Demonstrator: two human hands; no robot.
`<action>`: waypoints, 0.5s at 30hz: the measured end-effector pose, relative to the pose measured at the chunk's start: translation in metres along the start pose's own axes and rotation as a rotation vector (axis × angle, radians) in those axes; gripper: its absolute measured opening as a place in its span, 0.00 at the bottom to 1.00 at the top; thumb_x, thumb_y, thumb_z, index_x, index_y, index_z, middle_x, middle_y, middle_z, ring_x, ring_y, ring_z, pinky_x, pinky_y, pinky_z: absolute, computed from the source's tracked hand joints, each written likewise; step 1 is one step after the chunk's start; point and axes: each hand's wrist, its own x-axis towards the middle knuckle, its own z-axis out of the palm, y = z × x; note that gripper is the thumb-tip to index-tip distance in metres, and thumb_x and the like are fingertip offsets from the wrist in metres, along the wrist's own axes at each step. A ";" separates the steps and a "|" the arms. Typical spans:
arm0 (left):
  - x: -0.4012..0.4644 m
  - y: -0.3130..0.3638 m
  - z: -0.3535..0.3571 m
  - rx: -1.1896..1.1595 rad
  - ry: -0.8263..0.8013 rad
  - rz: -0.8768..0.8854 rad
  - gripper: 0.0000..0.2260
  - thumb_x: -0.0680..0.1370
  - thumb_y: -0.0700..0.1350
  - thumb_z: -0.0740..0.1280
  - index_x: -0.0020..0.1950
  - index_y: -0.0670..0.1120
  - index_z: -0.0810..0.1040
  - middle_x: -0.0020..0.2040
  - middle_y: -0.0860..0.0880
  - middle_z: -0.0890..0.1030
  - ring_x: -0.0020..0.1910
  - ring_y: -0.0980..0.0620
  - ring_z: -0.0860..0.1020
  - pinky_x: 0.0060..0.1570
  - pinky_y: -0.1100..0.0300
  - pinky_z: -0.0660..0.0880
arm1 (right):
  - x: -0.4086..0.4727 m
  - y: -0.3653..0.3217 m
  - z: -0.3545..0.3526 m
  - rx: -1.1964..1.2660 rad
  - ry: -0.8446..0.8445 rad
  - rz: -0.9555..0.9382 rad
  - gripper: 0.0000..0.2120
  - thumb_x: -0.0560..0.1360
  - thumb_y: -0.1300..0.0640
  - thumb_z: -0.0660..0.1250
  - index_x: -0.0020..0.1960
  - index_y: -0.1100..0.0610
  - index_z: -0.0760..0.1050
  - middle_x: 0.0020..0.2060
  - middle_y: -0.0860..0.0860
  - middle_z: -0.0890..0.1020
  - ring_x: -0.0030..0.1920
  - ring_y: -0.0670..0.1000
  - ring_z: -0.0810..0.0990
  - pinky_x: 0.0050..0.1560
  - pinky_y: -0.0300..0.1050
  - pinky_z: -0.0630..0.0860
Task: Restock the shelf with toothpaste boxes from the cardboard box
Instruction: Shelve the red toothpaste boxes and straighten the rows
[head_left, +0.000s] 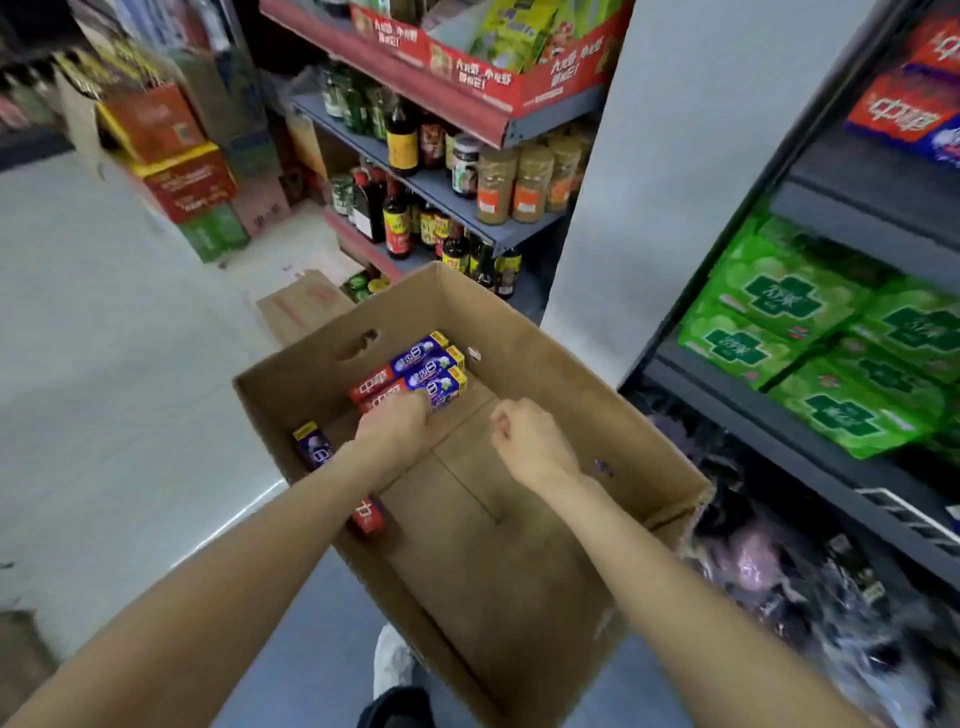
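Down inside the cardboard box (545, 364), left hand (397, 421) is reaching onto the toothpaste boxes (415, 371) stacked at the far wall. Grip is lying right on the nearest carton's near end, fingers curling over it; whether it is actually closing on the carton, can't tell. Stack is sitting just beyond and under that grip, long axes running diagonally, away and to the right of it. Right hand (530, 441) is hovering to the right of the grip, loosely curled, holding nothing, apart from the stack, so left is the nearer hand. One more lone toothpaste box (311, 444) is lying behind the grip, partly under the left forearm. Shelf (810, 452) is standing off to the right of both hands. Likely step: picking up from the stack.
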 end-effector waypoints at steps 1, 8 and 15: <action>0.015 -0.011 0.000 0.008 -0.018 0.009 0.12 0.80 0.43 0.58 0.62 0.42 0.72 0.60 0.41 0.76 0.59 0.41 0.75 0.55 0.50 0.73 | 0.014 -0.006 0.008 -0.015 -0.023 0.003 0.14 0.77 0.62 0.59 0.61 0.57 0.74 0.58 0.57 0.75 0.61 0.57 0.74 0.60 0.46 0.69; 0.103 -0.065 0.004 0.076 -0.201 0.147 0.12 0.79 0.39 0.57 0.60 0.38 0.72 0.61 0.37 0.74 0.61 0.40 0.73 0.60 0.51 0.69 | 0.114 -0.031 0.077 -0.207 -0.120 0.071 0.25 0.75 0.65 0.60 0.71 0.58 0.63 0.66 0.57 0.68 0.67 0.58 0.65 0.65 0.51 0.67; 0.122 -0.073 0.025 0.231 -0.122 0.169 0.16 0.80 0.43 0.58 0.68 0.44 0.68 0.68 0.44 0.66 0.68 0.45 0.65 0.64 0.50 0.66 | 0.158 -0.036 0.118 -0.445 -0.215 -0.048 0.25 0.77 0.63 0.60 0.72 0.57 0.60 0.70 0.55 0.64 0.70 0.55 0.61 0.65 0.50 0.65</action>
